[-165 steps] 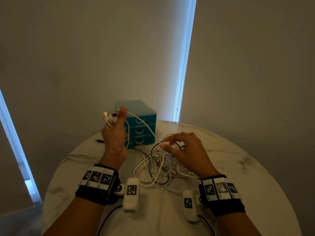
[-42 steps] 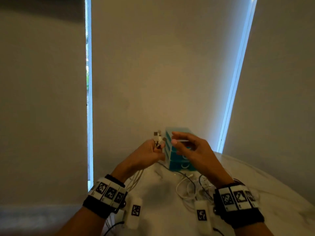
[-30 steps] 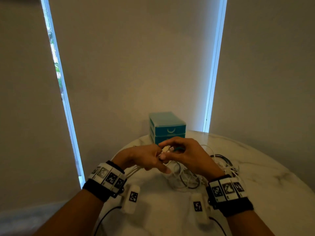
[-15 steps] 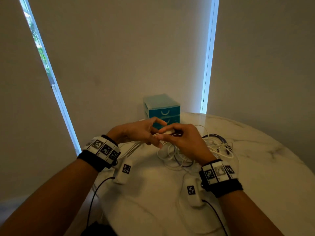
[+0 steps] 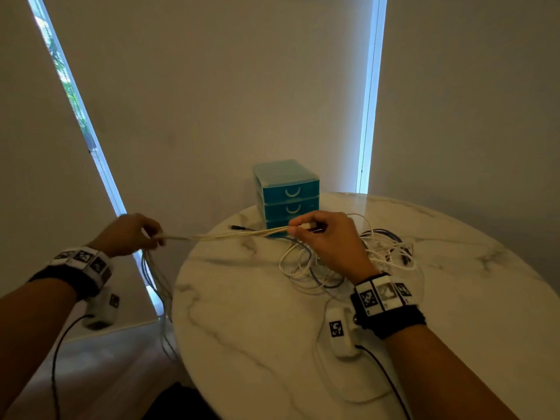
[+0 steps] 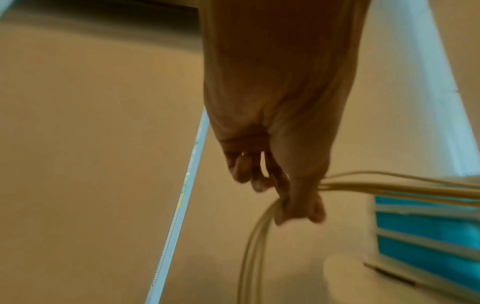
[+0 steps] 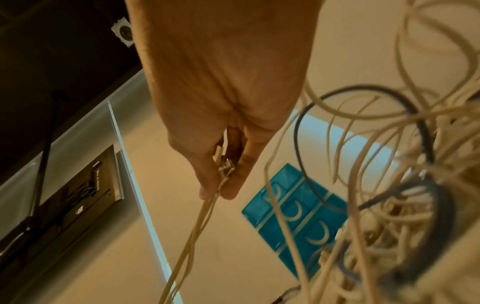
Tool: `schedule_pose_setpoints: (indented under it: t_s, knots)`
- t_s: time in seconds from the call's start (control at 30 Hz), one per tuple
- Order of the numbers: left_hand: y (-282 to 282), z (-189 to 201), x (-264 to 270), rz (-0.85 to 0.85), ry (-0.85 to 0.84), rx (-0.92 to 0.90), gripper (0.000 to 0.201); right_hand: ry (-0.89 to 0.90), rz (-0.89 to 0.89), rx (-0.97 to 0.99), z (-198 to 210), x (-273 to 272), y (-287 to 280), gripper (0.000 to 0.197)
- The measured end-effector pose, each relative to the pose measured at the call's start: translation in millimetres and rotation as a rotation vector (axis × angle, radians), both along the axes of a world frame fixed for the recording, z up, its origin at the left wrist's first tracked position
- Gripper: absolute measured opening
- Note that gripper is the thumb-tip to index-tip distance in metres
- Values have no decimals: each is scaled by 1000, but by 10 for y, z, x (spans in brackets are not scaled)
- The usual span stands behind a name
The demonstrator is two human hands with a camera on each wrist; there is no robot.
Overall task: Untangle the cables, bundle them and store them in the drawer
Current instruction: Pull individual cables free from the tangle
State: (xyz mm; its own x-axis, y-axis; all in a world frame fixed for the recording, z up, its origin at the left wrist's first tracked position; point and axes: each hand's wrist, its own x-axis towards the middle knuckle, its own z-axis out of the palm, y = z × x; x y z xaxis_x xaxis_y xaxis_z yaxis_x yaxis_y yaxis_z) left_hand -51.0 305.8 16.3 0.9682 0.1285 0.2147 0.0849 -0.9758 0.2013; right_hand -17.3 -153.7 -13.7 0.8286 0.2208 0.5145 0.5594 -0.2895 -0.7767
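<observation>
While a few white strands are pulled straight, most of the job is left.

Right hand pinches the plug ends; left hand is closed round the same white cables off the table edge, the rest hanging floorward. Tangled pile sits loose behind the right hand. No bundle made yet, I'd say. Drawer unit beyond it, all drawers closed.
</observation>
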Motion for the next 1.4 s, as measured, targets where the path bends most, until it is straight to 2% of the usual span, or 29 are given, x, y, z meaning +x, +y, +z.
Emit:
schedule_pose_setpoints:
  t_s: [0.07,0.13,0.17,0.2,0.27,0.3,0.33,0.37,0.4,0.43,0.5,0.57,0.63,0.73,0.8,0.93,1.03,1.1,1.2,1.33,1.4]
  knots:
    - [35,18,84,77,-301,-38,33,-10,24,11,-9,-26,98,8]
    - [-18,6,161,102,-504,-91,24,-7,27,39,-11,-37,121,10]
    - [-48,5,204,90,-494,-136,23,-2,22,47,-20,-37,111,11]
    - [-95,-16,255,69,-393,-201,27,1,10,48,-39,-33,94,12]
    - [-228,-92,339,38,13,-217,50,12,-29,31,-79,-19,51,13]
    - [-300,-126,374,43,235,-134,63,22,-48,17,-94,-10,29,14]
    - [-379,-152,404,51,366,-31,71,32,-65,-1,-109,4,11,15]
    - [-481,-174,451,38,361,71,71,41,-77,-21,-117,16,-3,15]
    - [-620,-166,496,-5,247,110,66,46,-82,-37,-123,29,-9,16]
    - [-803,-141,538,-68,87,45,59,50,-83,-48,-125,34,-9,16]
    - [-1321,-43,536,-251,-156,-257,46,48,-82,-60,-121,31,4,17]
    - [-1954,75,462,-443,-125,-538,34,38,-88,-60,-122,26,9,17]
    - [-2494,104,391,-529,10,-635,30,22,-100,-40,-128,23,-8,16]
    - [-2988,85,366,-541,184,-545,72,-25,-180,-63,-158,58,-43,9]
    - [-3160,35,449,-521,173,-499,80,-46,-238,-87,-187,95,-61,11]
    - [-3321,-31,659,-463,61,-654,102,-95,-318,5,-203,157,-61,22]
    - [-3303,-116,797,-423,-29,-860,103,-49,-324,146,-206,153,-153,29]
    - [-3245,-190,860,-417,-51,-970,95,-35,-388,146,-224,178,-273,23]
    - [-3123,-292,879,-398,-108,-935,73,-1,-461,109,-265,249,-418,23]
    - [-2962,-434,944,-385,-187,-1098,75,69,-446,15,-262,254,-467,17]
    - [-2893,-471,980,-374,-219,-1181,68,87,-415,-51,-231,215,-466,10]
